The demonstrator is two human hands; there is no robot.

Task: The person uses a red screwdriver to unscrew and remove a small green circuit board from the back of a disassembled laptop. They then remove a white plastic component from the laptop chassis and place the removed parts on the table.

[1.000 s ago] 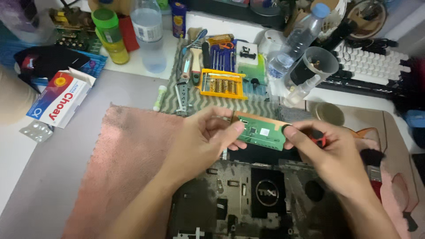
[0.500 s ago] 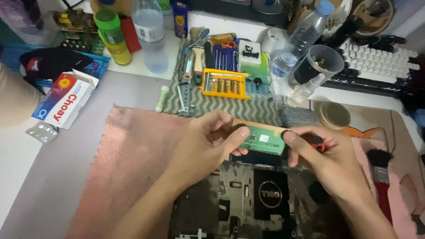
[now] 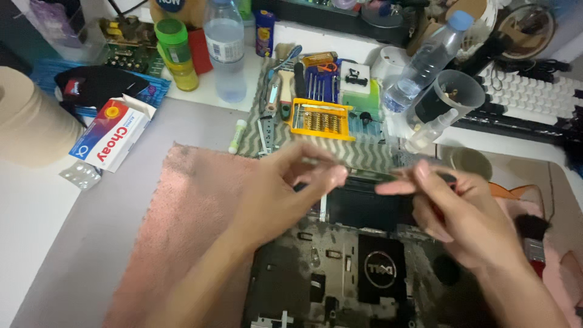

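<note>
Both hands meet over the opened laptop base (image 3: pixel 364 273). The left hand (image 3: pixel 285 188) and the right hand (image 3: pixel 461 212) each pinch one end of a thin green board (image 3: pixel 370 176), thumb and forefinger closed on it. The board shows edge-on between the fingertips, blurred, so only a narrow dark-green strip is visible, level and just above the rear edge of the base. Something red shows inside the right palm, but I cannot tell what it is.

The base lies on a pink cloth (image 3: pixel 182 231) spread over a grey desk (image 3: pixel 73 267). Behind the hands, on a zigzag-patterned mat (image 3: pixel 364 155), stands a yellow screwdriver-bit case (image 3: pixel 320 119). Farther back stand a clear water bottle (image 3: pixel 225 51) and a tilted bottle with a blue cap (image 3: pixel 425 67), with a white keyboard (image 3: pixel 528 94) at the right.
</note>
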